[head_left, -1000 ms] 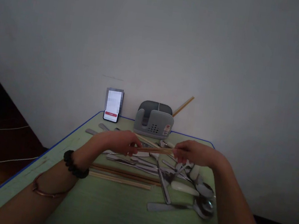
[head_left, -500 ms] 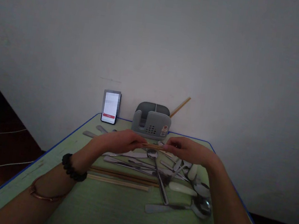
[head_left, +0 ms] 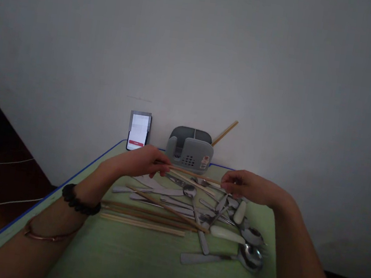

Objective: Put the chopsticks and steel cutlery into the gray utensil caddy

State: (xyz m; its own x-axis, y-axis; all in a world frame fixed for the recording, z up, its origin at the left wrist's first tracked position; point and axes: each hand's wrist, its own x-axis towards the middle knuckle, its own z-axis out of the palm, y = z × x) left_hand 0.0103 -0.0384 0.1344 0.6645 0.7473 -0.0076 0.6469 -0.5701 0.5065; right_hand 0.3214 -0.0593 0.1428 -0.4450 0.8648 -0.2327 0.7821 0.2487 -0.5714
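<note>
A brown chopstick (head_left: 196,175) stretches level between my two hands above the cutlery. My left hand (head_left: 149,161) pinches its left end, and my right hand (head_left: 243,184) grips the right end. Just under it a pale chopstick (head_left: 196,184) lies aslant on the pile. Below the hands several spoons, forks and knives are jumbled together, among them a spoon (head_left: 197,219) with its bowl toward the wall and a large spoon (head_left: 251,258) at the right. Several more chopsticks (head_left: 146,218) lie roughly side by side at the left, with one brown chopstick (head_left: 165,206) slanting across knives.
A grey utensil holder (head_left: 189,151) stands against the wall, with chopsticks (head_left: 225,133) leaning out to its right. Left of it a phone (head_left: 138,131) with a lit screen is propped up. The green table (head_left: 133,265) has a blue edge.
My hands have moved apart, the left one leftward and the right one rightward, showing more of the held chopstick. A brown chopstick now lies slanted across the knives below.
</note>
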